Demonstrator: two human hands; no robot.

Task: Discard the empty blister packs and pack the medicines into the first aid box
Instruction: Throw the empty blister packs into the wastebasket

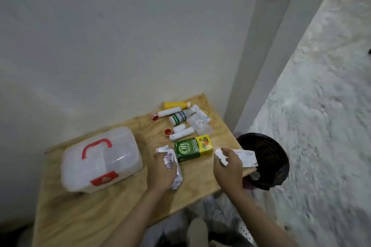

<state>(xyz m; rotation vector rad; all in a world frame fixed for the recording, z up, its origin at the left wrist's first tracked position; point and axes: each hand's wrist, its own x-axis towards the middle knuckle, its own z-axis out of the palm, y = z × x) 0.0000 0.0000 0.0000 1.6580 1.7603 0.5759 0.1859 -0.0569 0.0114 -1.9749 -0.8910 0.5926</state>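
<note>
A closed translucent first aid box (100,158) with a red handle and red latch sits on the left of the wooden table (84,216). My left hand (162,170) grips crumpled silver blister packs (172,164) just left of a green and yellow medicine carton (192,148). My right hand (226,168) holds more silver blister packs (246,158) at the table's right edge, over the rim of a black mesh bin (267,158). Behind the carton lie white tubes (181,134), a green-labelled bottle (177,118), a yellow bottle (176,104), two red caps and clear sachets (200,124).
A white wall stands directly behind the table, with a pillar at the right rear. The bin sits on a pale speckled floor to the right of the table. My knees show below the table's front edge.
</note>
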